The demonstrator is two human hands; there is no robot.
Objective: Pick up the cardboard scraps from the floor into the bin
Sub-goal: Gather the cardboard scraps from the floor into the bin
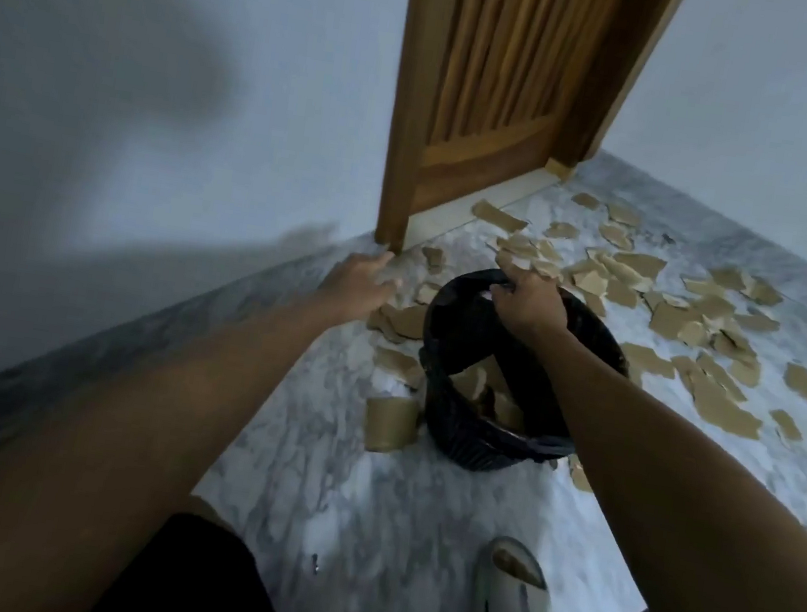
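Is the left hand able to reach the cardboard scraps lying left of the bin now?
Probably yes. The left hand is open and hovers right above those scraps, nothing lies between, while the right hand grips the bin rim.

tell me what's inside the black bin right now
Inside the black bin, a few cardboard scraps show near the bottom. The right hand grips the far rim, and its forearm crosses the opening, covering part of the inside, so the full amount cannot be seen.
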